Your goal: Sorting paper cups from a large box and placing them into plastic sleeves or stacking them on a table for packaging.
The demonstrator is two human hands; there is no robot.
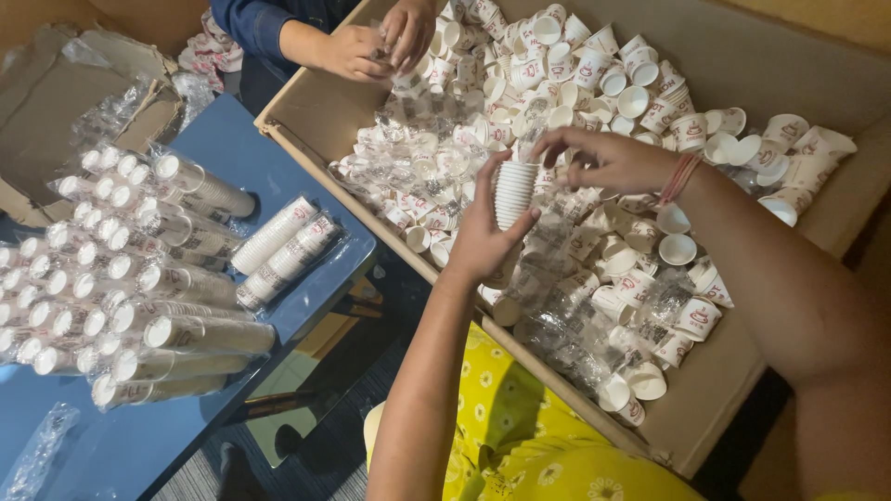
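The left hand (483, 237) holds a short stack of white paper cups (513, 190). Its grip is wrapped around the stack, thumb on one side and fingers on the other. The stack stands upright in the air, just over the big cardboard box (306, 116).

The right hand (603, 160) is just beside the top of the stack. Its fingertips are pinched together, but what they pinch is too small to tell. A red band (680, 178) sits on that wrist.

The box is full of loose little cups (640, 102), white with red prints, and bits of clear plastic wrap (418, 167). Some cups lie on their sides and some face up.

At the far end of the box, another person's hands (380, 42) touch the cups there. That person has a dark blue sleeve (246, 23).

To the left is a blue counter (241, 153). Long packs of stacked cups (148, 278) in clear bags lie on it in a pile. Two more packs (283, 249) lie just beside the pile, near the counter's edge.
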